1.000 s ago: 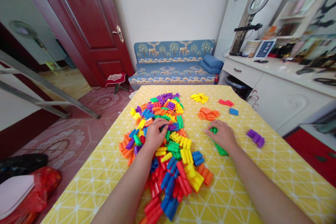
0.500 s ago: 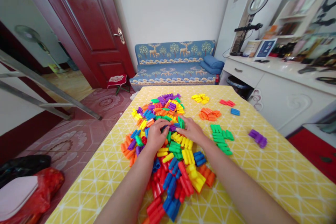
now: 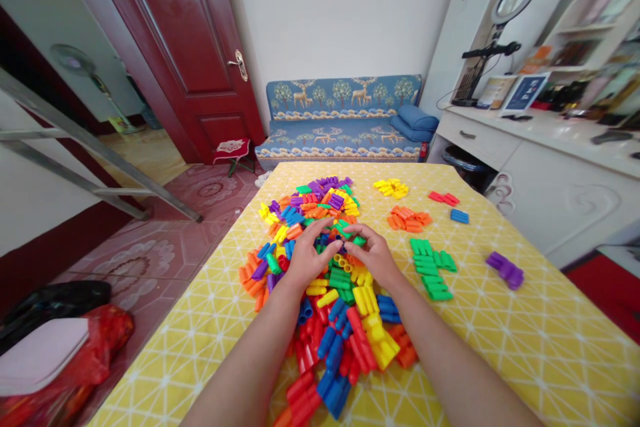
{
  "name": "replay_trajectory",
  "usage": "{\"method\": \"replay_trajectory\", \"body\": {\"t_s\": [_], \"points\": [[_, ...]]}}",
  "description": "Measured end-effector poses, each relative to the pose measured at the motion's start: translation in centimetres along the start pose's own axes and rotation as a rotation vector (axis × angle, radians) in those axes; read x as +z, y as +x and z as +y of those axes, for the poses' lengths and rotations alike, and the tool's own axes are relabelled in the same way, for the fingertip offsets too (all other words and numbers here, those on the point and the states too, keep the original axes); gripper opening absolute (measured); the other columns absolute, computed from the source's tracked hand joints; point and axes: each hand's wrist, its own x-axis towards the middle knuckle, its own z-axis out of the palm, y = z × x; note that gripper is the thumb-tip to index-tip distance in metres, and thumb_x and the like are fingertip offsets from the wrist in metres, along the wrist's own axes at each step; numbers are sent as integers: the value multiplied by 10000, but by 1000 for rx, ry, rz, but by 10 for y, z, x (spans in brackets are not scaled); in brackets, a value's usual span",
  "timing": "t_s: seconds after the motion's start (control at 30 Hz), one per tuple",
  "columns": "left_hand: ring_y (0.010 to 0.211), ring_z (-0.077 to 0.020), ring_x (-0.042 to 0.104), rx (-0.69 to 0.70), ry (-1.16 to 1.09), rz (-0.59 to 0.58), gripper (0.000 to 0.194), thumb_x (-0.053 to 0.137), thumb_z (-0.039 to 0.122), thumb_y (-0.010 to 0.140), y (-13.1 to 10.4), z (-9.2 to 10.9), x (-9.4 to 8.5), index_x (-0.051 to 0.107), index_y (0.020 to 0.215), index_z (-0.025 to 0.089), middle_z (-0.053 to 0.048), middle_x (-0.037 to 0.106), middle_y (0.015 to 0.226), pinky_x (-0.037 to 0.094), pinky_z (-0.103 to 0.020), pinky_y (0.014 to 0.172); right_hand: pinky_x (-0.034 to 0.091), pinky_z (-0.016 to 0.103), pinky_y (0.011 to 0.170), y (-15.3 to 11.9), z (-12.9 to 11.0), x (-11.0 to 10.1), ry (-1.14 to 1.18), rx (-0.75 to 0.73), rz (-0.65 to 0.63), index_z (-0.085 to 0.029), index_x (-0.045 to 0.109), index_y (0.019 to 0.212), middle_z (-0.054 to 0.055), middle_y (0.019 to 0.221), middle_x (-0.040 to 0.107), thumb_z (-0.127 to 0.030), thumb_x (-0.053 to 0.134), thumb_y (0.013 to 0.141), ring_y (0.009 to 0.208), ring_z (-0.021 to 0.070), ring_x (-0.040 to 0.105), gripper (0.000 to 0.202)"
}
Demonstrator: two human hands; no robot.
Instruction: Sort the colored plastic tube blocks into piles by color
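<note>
A heap of plastic tube-shaped building blocks [image 3: 340,280] in several colours spreads over the yellow patterned tablecloth [image 3: 200,327]. My left hand [image 3: 313,257] is over the middle of the heap, its fingers curled and its thumb stretched toward my right thumb. What it grips is mostly hidden. Facing it, my right hand [image 3: 373,255] curls its fingers and thumb around a green block [image 3: 343,227], which sits between the two hands. The thumbs almost meet above the pile. Yellow blocks [image 3: 342,262] and more green blocks [image 3: 341,280] lie just below the hands.
Right of the heap lie separate groups: yellow blocks [image 3: 391,187], orange blocks [image 3: 409,219], green blocks [image 3: 431,268], red blocks [image 3: 443,198], a blue block [image 3: 459,216] and purple blocks [image 3: 505,269]. A blue sofa [image 3: 340,130] stands beyond the table; a white dresser [image 3: 550,180] is right.
My hands have drawn closer together, thumbs nearly meeting. The green block by my right fingers has tipped from upright to flatter. The whole view has shifted slightly, with the scene moving right.
</note>
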Motion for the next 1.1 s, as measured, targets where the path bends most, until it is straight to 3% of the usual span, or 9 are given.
{"method": "replay_trajectory", "body": {"t_s": [0.07, 0.17, 0.4, 0.5, 0.6, 0.7, 0.87, 0.97, 1.1], "points": [[1137, -241, 591, 14, -11, -44, 520, 649, 390, 817, -1, 1, 0, 533, 1297, 226, -92, 612, 1268, 465, -384, 983, 471, 304, 828, -1, -5, 2, 27, -13, -44, -222, 644, 994, 14, 967, 646, -330, 632, 807, 909, 175, 594, 216], [1164, -236, 578, 22, -1, -67, 426, 621, 366, 843, 0, -1, 1, 580, 1243, 226, -80, 637, 1239, 439, -390, 1015, 461, 316, 874, -1, -5, 3, 16, -24, -82, -221, 654, 1010, 22, 1021, 654, -334, 613, 829, 969, 182, 591, 216], [820, -173, 645, -29, 2, 19, 267, 657, 339, 811, 1, -7, 2, 678, 1040, 203, -38, 704, 921, 515, -292, 778, 482, 339, 874, -2, 0, 8, 42, -8, -108, -236, 562, 1173, 28, 1082, 646, -287, 675, 763, 997, 186, 603, 429], [745, -159, 629, -85, 10, 67, 259, 652, 370, 808, 2, -10, 2, 686, 992, 191, -25, 686, 823, 510, -263, 704, 489, 333, 852, -1, -4, 6, -38, 12, -47, -225, 575, 1160, 28, 1037, 656, -294, 700, 731, 967, 184, 611, 451], [704, -152, 622, -119, 13, 95, 256, 637, 391, 814, 2, -14, 2, 687, 952, 181, -21, 673, 772, 505, -253, 669, 485, 320, 814, 0, -6, -10, -195, 14, 71, -203, 645, 994, 30, 954, 678, -342, 662, 764, 892, 181, 620, 269], [702, -157, 629, -135, 11, 104, 238, 633, 391, 812, 2, -15, 2, 680, 878, 166, -26, 678, 763, 506, -257, 669, 470, 315, 777, -2, -1, -42, -425, 3, 179, -199, 659, 855, 30, 872, 688, -356, 583, 815, 830, 182, 618, 179], [703, -158, 633, -134, 19, 97, 228, 614, 384, 823, 2, -14, 3, 664, 809, 162, -25, 678, 752, 505, -258, 667, 439, 317, 763, -15, 16, -84, -860, 19, 43, -202, 664, 824, 46, 865, 693, -299, 476, 872, 838, 197, 614, 217], [696, -150, 626, -119, 27, 101, 231, 592, 381, 840, 2, -12, 2, 657, 798, 163, -19, 673, 746, 495, -244, 656, 410, 334, 783, -20, 18, -89, -1092, 38, -10, -220, 681, 797, 46, 873, 689, -266, 525, 851, 875, 215, 592, 172], [691, -145, 623, -99, 23, 83, 224, 571, 361, 860, 1, -10, 1, 658, 810, 161, -17, 676, 749, 481, -235, 645, 390, 401, 871, -19, 7, -79, -1134, -48, 153, -231, 689, 884, 66, 1012, 663, -223, 619, 789, 1000, 264, 543, 119]]}}
